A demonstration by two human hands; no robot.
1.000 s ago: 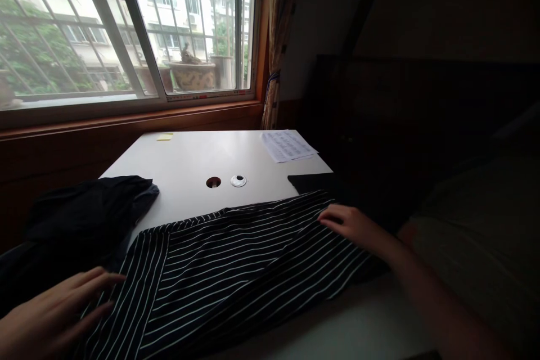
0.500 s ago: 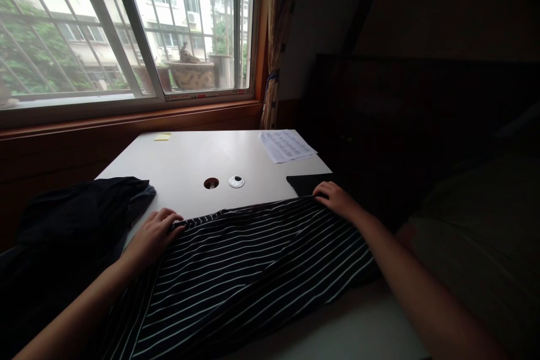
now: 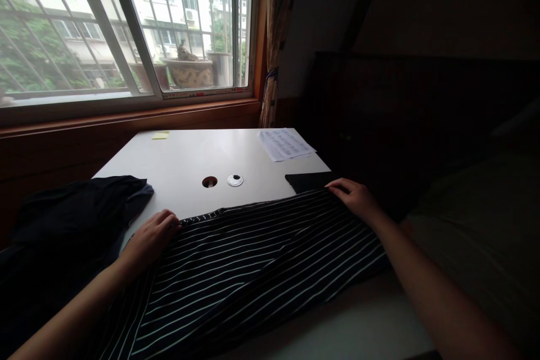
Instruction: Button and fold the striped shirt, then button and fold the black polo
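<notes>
A black garment with thin white stripes lies stretched across the near part of the white table. My left hand pinches its far edge at the left, beside a gathered, ribbed-looking section. At the far right corner of the cloth, my right hand grips the edge between thumb and fingers. A flat black item lies just beyond that corner, partly covered by the striped cloth. Whether the garment is a shirt or trousers I cannot tell.
Dark clothing is heaped at the table's left. Printed sheets lie at the far right corner, a yellow sticky note at the far left. A cable hole and its white round cover sit mid-table. Behind is a barred window.
My right hand has moved right and slightly away, drawing the cloth's right corner with it, so the striped edge is stretched longer. My left hand has stayed nearly in place.
</notes>
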